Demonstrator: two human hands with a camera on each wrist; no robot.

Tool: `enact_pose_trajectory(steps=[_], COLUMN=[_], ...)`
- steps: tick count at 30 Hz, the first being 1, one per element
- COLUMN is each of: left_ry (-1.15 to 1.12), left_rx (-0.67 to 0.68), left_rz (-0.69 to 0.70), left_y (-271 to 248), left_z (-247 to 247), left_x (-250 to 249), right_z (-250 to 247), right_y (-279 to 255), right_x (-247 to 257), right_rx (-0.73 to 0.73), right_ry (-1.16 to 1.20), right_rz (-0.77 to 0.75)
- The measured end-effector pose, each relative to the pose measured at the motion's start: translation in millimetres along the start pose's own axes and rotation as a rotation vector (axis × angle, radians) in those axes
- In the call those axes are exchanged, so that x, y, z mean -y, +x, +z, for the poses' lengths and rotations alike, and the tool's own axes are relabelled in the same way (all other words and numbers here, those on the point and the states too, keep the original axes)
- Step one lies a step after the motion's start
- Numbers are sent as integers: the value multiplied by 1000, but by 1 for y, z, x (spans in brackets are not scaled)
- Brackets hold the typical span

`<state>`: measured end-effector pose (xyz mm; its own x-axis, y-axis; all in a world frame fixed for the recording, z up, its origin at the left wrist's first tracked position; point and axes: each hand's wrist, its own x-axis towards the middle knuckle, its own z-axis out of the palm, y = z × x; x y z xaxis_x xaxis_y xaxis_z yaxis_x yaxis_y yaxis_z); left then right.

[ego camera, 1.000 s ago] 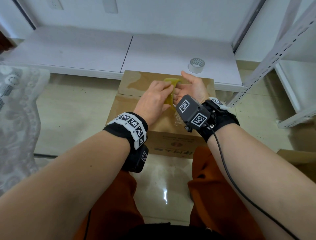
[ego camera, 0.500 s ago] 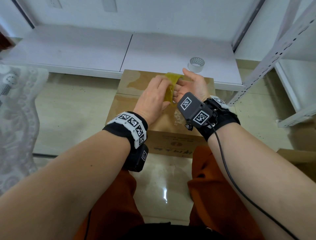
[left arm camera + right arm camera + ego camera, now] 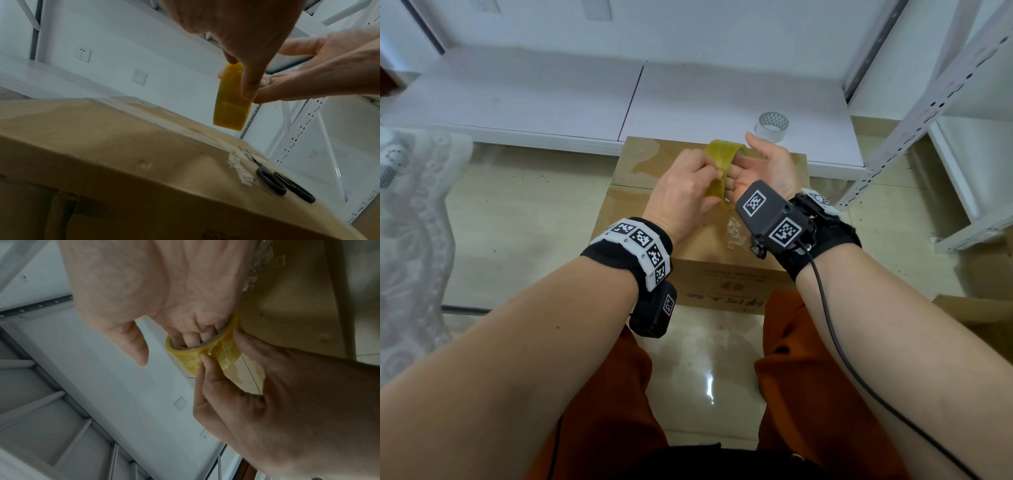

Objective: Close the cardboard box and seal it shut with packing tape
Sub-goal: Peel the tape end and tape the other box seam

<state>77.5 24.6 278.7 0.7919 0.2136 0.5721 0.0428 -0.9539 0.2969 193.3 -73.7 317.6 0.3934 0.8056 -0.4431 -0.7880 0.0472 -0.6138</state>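
A closed brown cardboard box (image 3: 640, 212) stands on the floor in front of my knees. Both hands hold a yellow tape roll (image 3: 722, 157) a little above its top. My right hand (image 3: 767, 168) has its fingers pushed through the roll's core (image 3: 191, 344), with the thumb sticking out free. My left hand (image 3: 681, 192) pinches the roll's outer band (image 3: 230, 104) between thumb and fingertips. In the right wrist view the left hand's fingertips (image 3: 205, 358) sit on the yellow tape surface. No loose tape end is plainly visible.
Black-handled scissors (image 3: 283, 186) and a crumpled scrap of clear tape (image 3: 736, 233) lie on the box top near my right wrist. A second, clear tape roll (image 3: 773, 126) sits on the white platform (image 3: 534, 99) behind the box. White metal shelving (image 3: 914, 113) stands at right.
Both hands have lifted the yellow roll slightly up and away from me, and the roll has turned so more of its band shows. The box has not moved.
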Motion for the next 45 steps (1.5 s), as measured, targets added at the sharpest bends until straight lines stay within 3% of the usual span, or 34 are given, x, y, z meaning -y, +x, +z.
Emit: enact_pose_trajectory(steps=[5,12,20,25,34,45], left_ry=[-14,16,-38,-43,-103,-27], left_rx=[37,43,77,102,160,160], left_rz=[-82,-31,-113,-102,-192,-187], left_y=[2,3,5,5,9,12], left_z=[1,-5,-7,-9,-10,-9], left_x=[-4,0,-7,-5,-3,0], right_z=[-1,-5,-4,-5,5,-7], right_y=[3,6,6,3,-7,8], right_x=[-1,0,1,1,6,6], right_rx=[-26,-68,-93,-102,-113,-131], right_ry=[36,15,-28,-59,-418,-481], right_rz=[-40,-73,-81,-30,93,149])
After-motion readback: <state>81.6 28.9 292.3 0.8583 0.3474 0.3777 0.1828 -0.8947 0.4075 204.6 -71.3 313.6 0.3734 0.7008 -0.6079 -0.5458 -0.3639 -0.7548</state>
